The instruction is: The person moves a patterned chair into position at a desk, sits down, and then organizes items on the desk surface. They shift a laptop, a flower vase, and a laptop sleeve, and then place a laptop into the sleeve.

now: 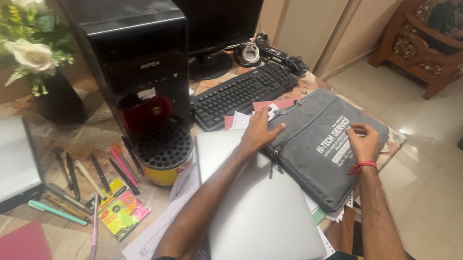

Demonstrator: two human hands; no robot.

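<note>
I am pressing my left hand (258,131) flat on the near corner of the grey laptop sleeve (320,144), fingers spread and released, grasping nothing, just beside the sleeve's zip pull. My right hand (362,141) is resting on the far side of the same sleeve, fingertips curled and pinching at its upper edge; I cannot tell whether the grip is actually clenching the fabric or only touching it. A red thread is circling that wrist.

The sleeve is lying tilted across the desk (81,138), its lower corner overlapping the closed silver laptop (258,206), which is sitting on a spread of loose papers (147,240) under my left forearm. Beyond the sleeve a black keyboard (240,94) is lying in front of a dark monitor (215,9). A black computer tower (122,34) is standing to the left, with a round yellow-and-black holder (164,152) at its foot. Pens and pencils (76,180) are lying scattered near a bright sticky-note pack (122,211). A vase of white flowers (29,54) is standing at the far left.
</note>
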